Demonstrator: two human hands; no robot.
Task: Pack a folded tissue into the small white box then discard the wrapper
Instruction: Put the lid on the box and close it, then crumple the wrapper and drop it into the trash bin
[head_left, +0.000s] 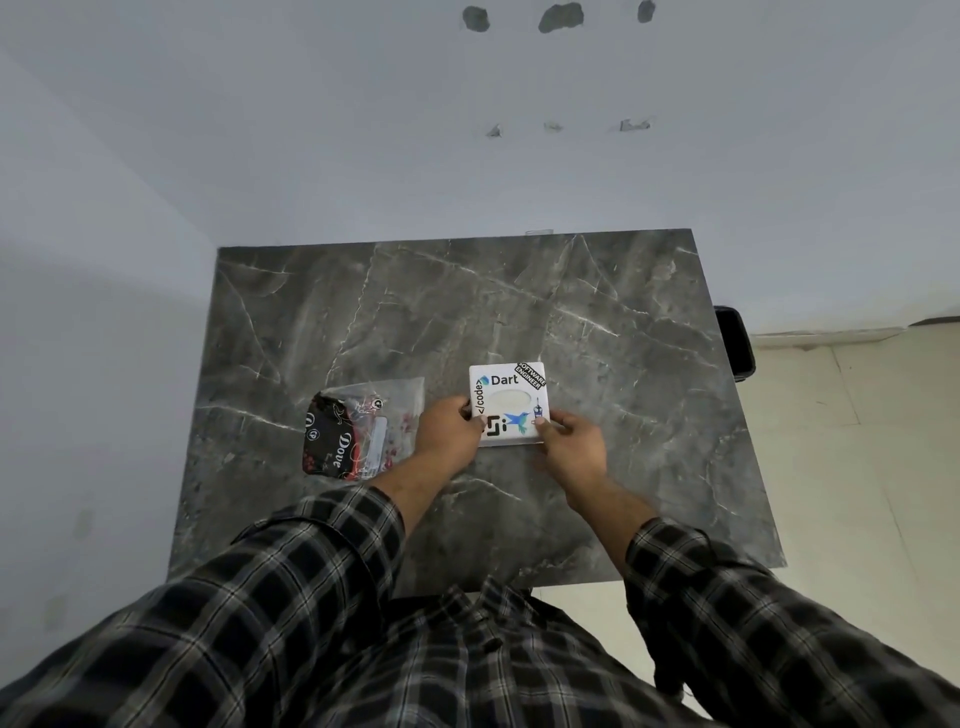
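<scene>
Both hands grip the small white box (508, 404), stickers on top, oval slot in the lid showing tissue (506, 400) inside. Left hand (448, 432) pinches its left edge, right hand (570, 440) its right near corner. Box sits on the dark marble table (597, 322), about mid-surface, slightly toward the near edge. Wrapper (358, 426), clear plastic with black printed part, lies just left of the left hand. Checked sleeves (311, 561) in the foreground.

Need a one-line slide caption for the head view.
Both hands, left hand and right hand, grip the stickered small white box on the marble table, wrapper lying beside it.
</scene>
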